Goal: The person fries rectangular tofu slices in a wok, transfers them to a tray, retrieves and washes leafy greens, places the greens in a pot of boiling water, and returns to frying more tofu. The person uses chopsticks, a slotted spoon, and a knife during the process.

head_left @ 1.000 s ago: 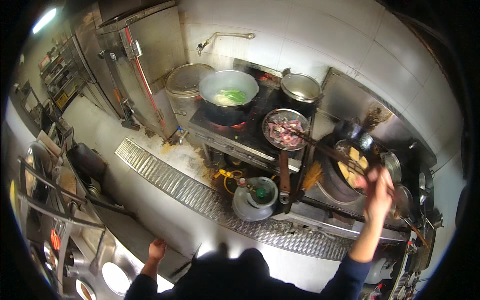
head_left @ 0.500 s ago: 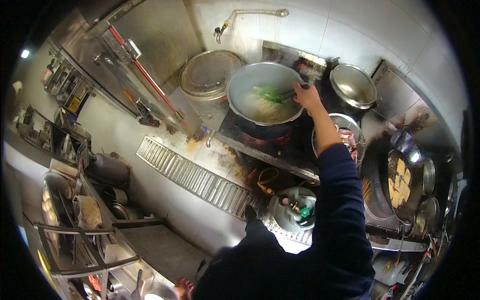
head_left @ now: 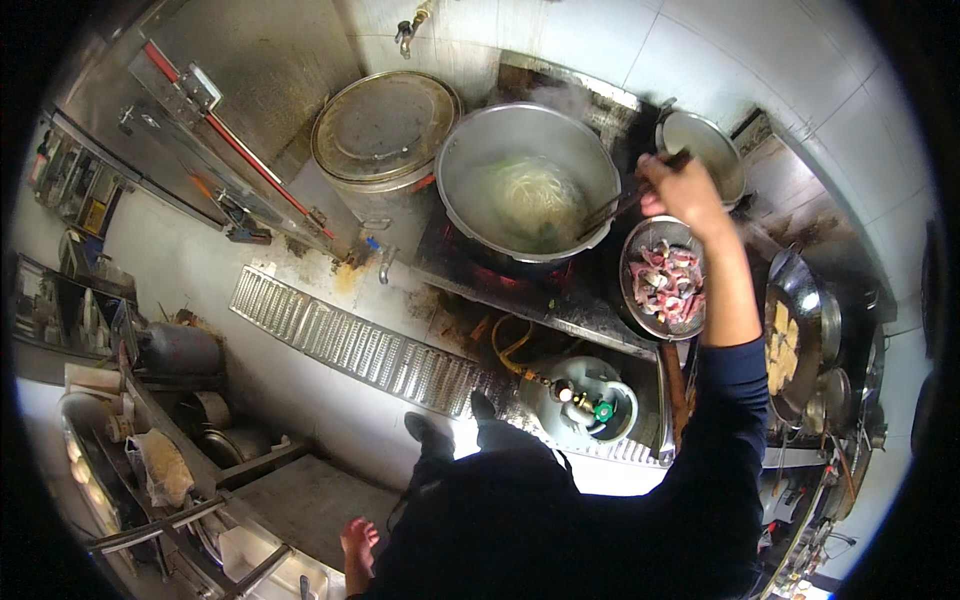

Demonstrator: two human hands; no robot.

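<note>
My right hand point(head_left: 688, 192) is closed round long dark chopsticks point(head_left: 612, 208), which slant down to the left over the rim and into the broth. The big metal pot point(head_left: 470, 150) stands on a burner with a red glow beneath it. Pale noodles point(head_left: 540, 195) swirl in its cloudy, steaming water, with a little green showing among them. Low at the left, my left hand point(head_left: 358, 545) hangs beside my body, fingers loosely bent and apart, with nothing visible in it.
Close below my right wrist sits a strainer of raw meat pieces point(head_left: 665, 280). A lidded drum point(head_left: 385, 130) is left of the pot, a smaller pot point(head_left: 705, 145) behind, a wok with fried slices point(head_left: 782, 350) at right. A gas cylinder point(head_left: 590, 400) stands by my feet.
My right hand has moved right with the chopsticks, from over the pot to beyond its rim. The bright leafy greens on top have mostly sunk, and the noodles are spread out. My view has shifted.
</note>
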